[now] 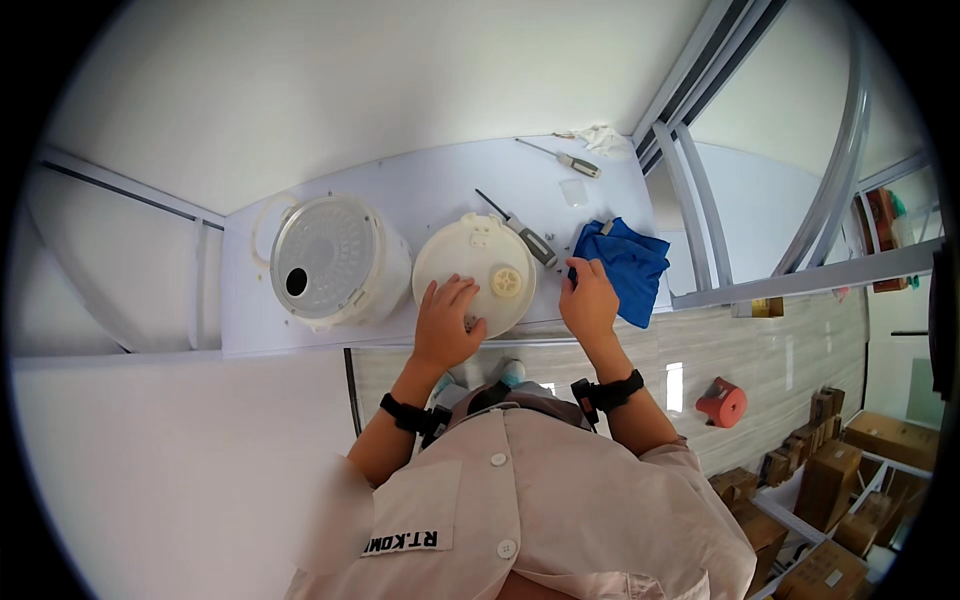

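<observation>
A round cream-white lid point(455, 252) with a small yellowish round vent piece point(506, 282) lies on the white table in front of me. My left hand point(448, 318) rests on its near left part, fingers spread. To the right of the lid, my right hand point(588, 298) is bent at the table beside small screws point(551, 238), thumb and forefinger close together; whatever they pinch is too small to make out. A screwdriver point(535, 243) with a grey handle lies between the lid and the screws. The blue cloth point(630, 265) is crumpled just right of my right hand.
A white rice cooker body point(385, 275) with a silver metal inner lid point(325, 250) stands at the left. A second screwdriver point(578, 165), a clear small bag point(573, 193) and a white crumpled cloth point(602, 138) lie farther back. Metal frame bars point(690, 200) rise at the right.
</observation>
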Demonstrator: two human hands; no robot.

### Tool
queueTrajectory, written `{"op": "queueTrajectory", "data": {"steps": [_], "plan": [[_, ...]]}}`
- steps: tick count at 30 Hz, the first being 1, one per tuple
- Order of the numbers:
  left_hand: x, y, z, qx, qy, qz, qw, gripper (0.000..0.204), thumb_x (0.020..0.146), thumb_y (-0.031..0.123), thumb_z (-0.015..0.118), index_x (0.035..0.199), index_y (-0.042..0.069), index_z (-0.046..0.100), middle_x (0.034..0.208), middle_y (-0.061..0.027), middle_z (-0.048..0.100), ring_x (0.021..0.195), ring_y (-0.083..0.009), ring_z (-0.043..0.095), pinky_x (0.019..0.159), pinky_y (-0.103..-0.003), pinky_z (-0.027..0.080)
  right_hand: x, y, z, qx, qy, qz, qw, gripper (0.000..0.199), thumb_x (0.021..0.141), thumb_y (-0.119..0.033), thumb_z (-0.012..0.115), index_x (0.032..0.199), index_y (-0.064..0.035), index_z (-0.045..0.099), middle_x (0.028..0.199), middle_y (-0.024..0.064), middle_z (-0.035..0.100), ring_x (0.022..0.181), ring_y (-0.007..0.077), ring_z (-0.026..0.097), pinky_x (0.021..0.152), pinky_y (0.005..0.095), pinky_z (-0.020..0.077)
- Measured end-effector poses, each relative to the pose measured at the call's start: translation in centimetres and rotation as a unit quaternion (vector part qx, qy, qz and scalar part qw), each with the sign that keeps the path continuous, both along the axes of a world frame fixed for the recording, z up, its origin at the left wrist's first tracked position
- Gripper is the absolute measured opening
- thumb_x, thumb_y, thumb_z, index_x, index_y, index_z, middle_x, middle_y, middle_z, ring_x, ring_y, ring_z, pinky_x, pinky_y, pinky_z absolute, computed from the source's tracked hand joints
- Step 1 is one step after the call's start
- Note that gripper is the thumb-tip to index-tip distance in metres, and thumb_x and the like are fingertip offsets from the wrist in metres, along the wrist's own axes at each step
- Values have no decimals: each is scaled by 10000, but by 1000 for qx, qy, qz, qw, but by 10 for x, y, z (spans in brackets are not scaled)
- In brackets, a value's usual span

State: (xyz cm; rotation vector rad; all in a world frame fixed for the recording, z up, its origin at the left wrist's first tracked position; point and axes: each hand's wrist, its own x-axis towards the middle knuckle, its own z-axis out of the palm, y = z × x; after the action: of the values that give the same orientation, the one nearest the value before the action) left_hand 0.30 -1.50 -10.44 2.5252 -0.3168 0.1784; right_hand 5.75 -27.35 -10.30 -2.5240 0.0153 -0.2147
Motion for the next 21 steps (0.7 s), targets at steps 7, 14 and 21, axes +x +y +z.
{"op": "queueTrajectory", "data": {"steps": [7,14,21], "plan": [[5,-14,16,-11,-10,-6,1000,491,837,189,748,1299,41,669,1354,-141,665,1333,-348,577,1166,-500,405,6,-6,-32,-79,-16,39,996,228,862,-109,730,1091,-108,734,1027,85,660,981,327,691,742,461,581],[9,-19,22,-6,-9,-7,1000,464,848,162,741,1287,30,671,1329,-143,677,1253,-341,616,1100,-471,462,15,3,-42,-106,-55,10,993,136,881,-163,716,1010,-124,739,947,57,664,872,313,707,639,465,571],[13,-14,27,-42,10,-1,999,412,848,119,751,1248,39,696,1288,-126,687,1212,-343,639,1036,-455,517,21,5,-48,-118,-33,-9,992,55,907,-178,711,909,-124,705,922,58,668,822,298,712,622,437,559]]}}
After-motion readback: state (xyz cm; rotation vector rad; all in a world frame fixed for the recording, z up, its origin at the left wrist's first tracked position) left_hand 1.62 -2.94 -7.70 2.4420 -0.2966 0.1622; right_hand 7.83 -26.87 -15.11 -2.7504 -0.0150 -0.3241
